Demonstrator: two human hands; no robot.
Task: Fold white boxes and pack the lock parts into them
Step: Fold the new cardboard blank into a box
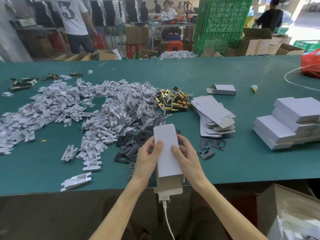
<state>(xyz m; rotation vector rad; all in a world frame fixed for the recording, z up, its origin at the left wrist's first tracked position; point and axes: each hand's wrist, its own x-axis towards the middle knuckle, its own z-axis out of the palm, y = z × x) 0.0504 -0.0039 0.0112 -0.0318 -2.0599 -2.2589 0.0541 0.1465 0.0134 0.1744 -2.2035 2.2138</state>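
White box [167, 153] is clamped between left hand [147, 155] and right hand [186, 155], thumbs pressed on top. Folding step; far flap beyond fingertips likely tucked next, near end open.

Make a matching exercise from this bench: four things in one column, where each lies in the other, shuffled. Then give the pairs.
1. brass latches
2. black plates
3. flat box blanks
4. closed white boxes

A. stacked at the table's far right
B. spread around the held white box
C. heaped mid-table beside clear bags
D. fanned pile right of centre

Pairs: 1-C, 2-B, 3-D, 4-A
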